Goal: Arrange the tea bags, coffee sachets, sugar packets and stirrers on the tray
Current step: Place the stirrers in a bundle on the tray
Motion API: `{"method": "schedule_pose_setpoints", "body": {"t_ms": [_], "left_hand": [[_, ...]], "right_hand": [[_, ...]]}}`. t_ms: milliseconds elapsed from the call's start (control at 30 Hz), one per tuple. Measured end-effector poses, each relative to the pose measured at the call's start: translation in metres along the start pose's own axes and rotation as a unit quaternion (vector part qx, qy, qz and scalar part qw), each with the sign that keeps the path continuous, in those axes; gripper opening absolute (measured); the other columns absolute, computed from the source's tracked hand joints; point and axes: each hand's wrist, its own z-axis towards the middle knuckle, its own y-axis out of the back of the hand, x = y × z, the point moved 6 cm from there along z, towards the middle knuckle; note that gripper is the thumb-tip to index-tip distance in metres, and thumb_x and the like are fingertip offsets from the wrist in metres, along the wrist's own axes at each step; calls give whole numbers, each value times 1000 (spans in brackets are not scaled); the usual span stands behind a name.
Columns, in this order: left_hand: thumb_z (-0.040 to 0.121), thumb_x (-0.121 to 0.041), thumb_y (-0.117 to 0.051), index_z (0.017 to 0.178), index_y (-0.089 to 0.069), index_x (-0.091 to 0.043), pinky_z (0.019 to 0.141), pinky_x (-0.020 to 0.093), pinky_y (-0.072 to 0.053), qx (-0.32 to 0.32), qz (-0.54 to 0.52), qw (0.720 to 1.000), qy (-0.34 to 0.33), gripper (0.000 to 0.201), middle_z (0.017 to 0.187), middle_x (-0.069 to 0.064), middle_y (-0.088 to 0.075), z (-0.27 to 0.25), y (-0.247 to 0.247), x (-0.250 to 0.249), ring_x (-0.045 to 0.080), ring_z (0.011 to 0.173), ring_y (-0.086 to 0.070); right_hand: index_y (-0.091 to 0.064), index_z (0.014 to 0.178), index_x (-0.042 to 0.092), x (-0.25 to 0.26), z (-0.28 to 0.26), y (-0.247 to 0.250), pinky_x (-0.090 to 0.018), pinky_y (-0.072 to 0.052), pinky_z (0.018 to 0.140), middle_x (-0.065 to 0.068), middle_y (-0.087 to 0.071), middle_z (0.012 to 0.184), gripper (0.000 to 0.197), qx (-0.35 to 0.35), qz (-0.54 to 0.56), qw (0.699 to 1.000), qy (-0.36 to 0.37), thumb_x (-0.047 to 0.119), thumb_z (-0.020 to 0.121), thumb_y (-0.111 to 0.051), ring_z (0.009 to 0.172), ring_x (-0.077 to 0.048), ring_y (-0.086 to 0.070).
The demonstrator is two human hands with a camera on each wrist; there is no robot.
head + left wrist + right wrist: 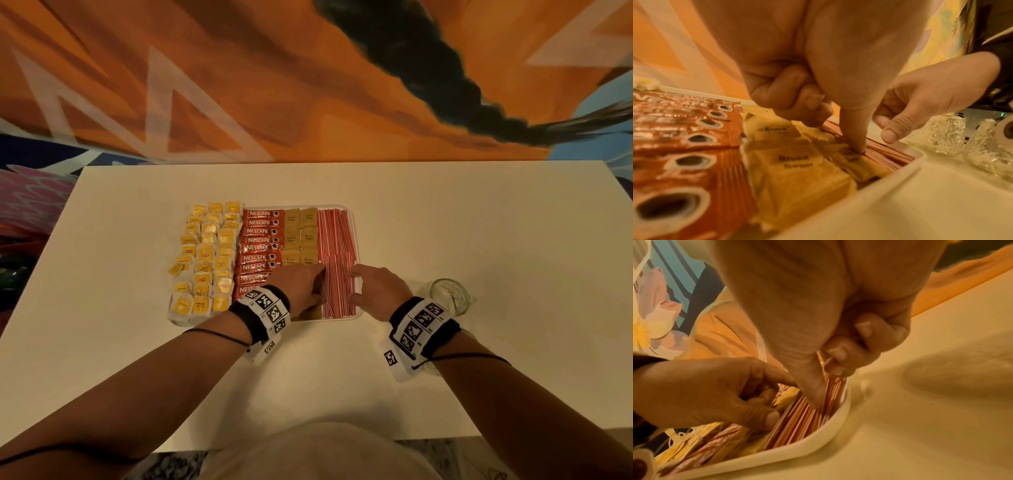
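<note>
While the left hand [301,286], fingers curled, presses its thumb onto the stirrers [337,240] in the tray [337,317], the right hand [376,287] pinches a few.

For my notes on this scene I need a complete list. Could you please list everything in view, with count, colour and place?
tray: one, white, middle of the table
tea bags: many, yellow, in columns left of the coffee sachets
coffee sachets: about ten showing, red, one column on the tray's left part
sugar packets: brown, two columns between sachets and stirrers
stirrers: many, red-and-white striped, tray's right side
glasses: two, clear, on the table right of the tray
table: one, white
wall: mostly orange, painted, behind the table
wrist bands: two, black with markers
left hand: one digit presses where sugar packets meet stirrers
right hand: thumb on the stirrers, fingers curled at their right edge
</note>
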Motion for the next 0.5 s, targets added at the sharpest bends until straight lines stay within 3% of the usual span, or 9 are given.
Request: {"method": "schedule_pose_setpoints", "body": {"t_ms": [167,300,500], "left_hand": [[89,-50,-64,140,-41,-25,88,39,-54,-10,-10,1000,20,61,121,2,-66,-1,1,0,24,103,-65],[86,-56,-66,132,-45,-21,82,36,-54,-17,-17,997,73,61,115,4,-65,-3,3,6,24,98,-65],[81,-64,-65,121,-54,-23,84,38,-56,-16,-2,998,63,58,110,1,-68,-4,-4,3,22,95,-65]], "right_hand": [[-55,135,29,0,-1,3,-34,-53,84,0,-72,104,48,-12,17,1000,5,37,91,-69,96,-21,-66],[-56,130,29,-4,-2,5,-33,-52,82,0,-72,106,44,-24,20,1000,-5,39,90,-70,96,-21,-66],[-57,128,27,-5,-6,-1,-31,-49,81,1,-70,108,42,-8,6,1000,-3,39,90,-69,96,-20,-65]]}}
